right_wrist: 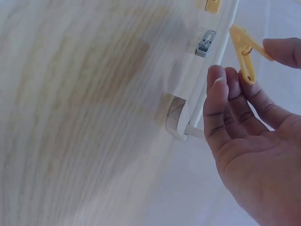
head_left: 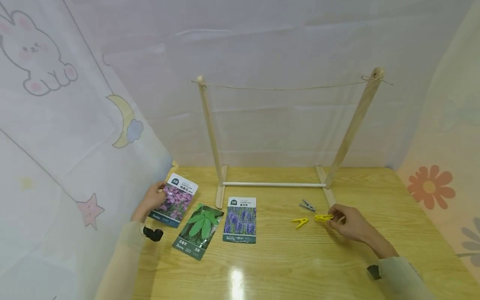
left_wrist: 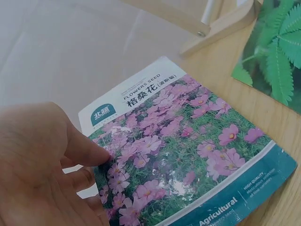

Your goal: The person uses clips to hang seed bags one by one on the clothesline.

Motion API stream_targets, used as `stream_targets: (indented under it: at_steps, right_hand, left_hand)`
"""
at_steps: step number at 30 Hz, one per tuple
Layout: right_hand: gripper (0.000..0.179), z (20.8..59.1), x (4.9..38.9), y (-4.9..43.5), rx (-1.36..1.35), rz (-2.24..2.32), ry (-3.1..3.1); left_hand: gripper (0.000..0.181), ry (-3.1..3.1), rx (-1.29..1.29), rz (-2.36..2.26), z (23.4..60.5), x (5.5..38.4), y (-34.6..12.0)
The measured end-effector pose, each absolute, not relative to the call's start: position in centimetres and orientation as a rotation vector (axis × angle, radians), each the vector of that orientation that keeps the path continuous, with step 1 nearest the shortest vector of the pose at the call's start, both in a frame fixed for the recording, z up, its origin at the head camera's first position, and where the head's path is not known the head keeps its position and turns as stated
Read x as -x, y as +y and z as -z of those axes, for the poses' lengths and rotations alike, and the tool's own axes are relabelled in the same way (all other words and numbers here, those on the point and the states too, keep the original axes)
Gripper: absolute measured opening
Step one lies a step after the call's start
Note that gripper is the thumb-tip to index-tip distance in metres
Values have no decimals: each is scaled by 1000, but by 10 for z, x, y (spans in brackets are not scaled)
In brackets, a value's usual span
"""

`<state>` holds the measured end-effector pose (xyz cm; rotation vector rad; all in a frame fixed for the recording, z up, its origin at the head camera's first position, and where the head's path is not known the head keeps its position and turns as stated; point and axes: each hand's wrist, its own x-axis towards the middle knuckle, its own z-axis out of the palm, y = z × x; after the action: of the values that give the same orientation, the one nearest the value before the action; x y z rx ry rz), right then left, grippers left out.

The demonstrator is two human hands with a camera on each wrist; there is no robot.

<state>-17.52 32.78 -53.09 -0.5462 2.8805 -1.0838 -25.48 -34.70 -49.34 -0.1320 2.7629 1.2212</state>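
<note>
My left hand (head_left: 153,197) pinches the left edge of a seed packet (left_wrist: 155,150) printed with pink flowers. In the left wrist view the thumb lies at the packet's edge, other fingers partly hidden beneath. A green-leaf seed packet (head_left: 199,230) and a purple-flower seed packet (head_left: 240,220) lie on the table to its right. My right hand (head_left: 352,225) holds a yellow clothespin (right_wrist: 244,49) between thumb and fingers, its two arms spread in a V. Left of that hand lie a second yellow clothespin (head_left: 300,222) and a grey clothespin (head_left: 307,205).
A wooden frame (head_left: 210,129) stands at the back of the table (head_left: 277,266), with a string (head_left: 273,89) tied between its two posts. A white bar (head_left: 273,184) joins the feet. Printed cloth (head_left: 273,50) hangs behind and on both sides.
</note>
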Motion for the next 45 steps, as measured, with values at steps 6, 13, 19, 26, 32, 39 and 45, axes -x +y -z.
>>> stream_targets:
  at_steps: [6, 13, 19, 26, 32, 39, 45]
  right_hand:
    - [13, 523, 175, 326, 581, 1094, 2910]
    - [17, 515, 179, 324, 601, 1113, 2908]
    - [21, 508, 182, 323, 650, 1148, 2920]
    - [32, 498, 185, 322, 719, 1184, 2917]
    - [36, 488, 188, 317, 725, 1233, 2902]
    - [36, 474, 189, 310, 764, 1281, 2865]
    - [34, 466, 191, 303, 771, 1284, 2856]
  left_hand:
    - [45, 2749, 100, -1283, 489, 252, -344]
    - [45, 2776, 53, -1298, 482, 249, -341]
    - [46, 2798, 26, -1309, 473, 244, -336]
    - [48, 2820, -23, -1338, 464, 243, -330]
    - [43, 2847, -73, -1362, 460, 244, -327]
    - [39, 2855, -97, -1404, 454, 242, -322]
    - [39, 2861, -124, -1406, 448, 241, -314]
